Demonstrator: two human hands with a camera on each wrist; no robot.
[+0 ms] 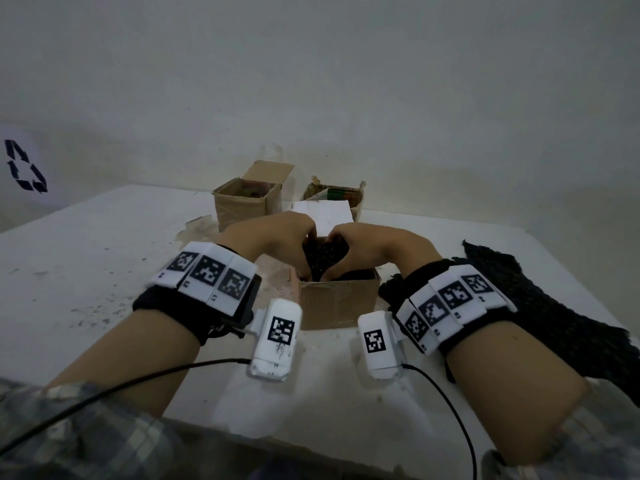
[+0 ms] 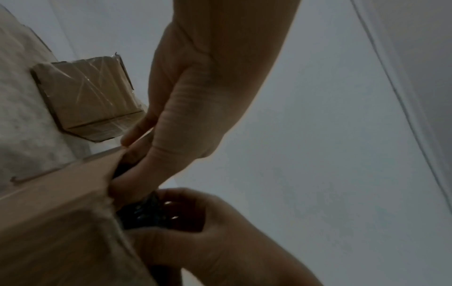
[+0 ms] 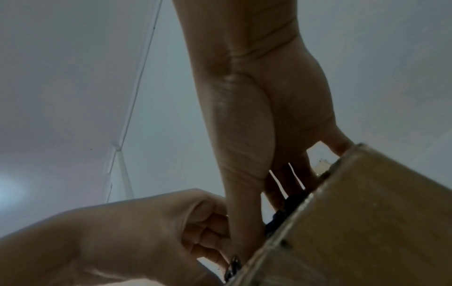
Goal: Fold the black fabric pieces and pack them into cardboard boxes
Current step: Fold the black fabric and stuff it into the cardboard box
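A bundle of black fabric (image 1: 325, 258) sits in the mouth of the near cardboard box (image 1: 337, 304) at the table's middle. My left hand (image 1: 294, 251) grips its left side and my right hand (image 1: 350, 251) its right side, thumbs on the near side, fingers reaching down inside the box. In the left wrist view my left hand (image 2: 137, 162) dips past the box wall (image 2: 61, 222) onto the dark fabric (image 2: 146, 212). In the right wrist view my right hand (image 3: 257, 222) points down into the box (image 3: 354, 222). A second black fabric piece (image 1: 540, 306) lies flat at the right.
Two more open cardboard boxes (image 1: 247, 202) (image 1: 356, 199) stand at the back by the wall, with a white flap (image 1: 323, 216) just behind my hands. The white table (image 1: 86, 271) ends at a near edge below my forearms. Cables trail from both wristbands.
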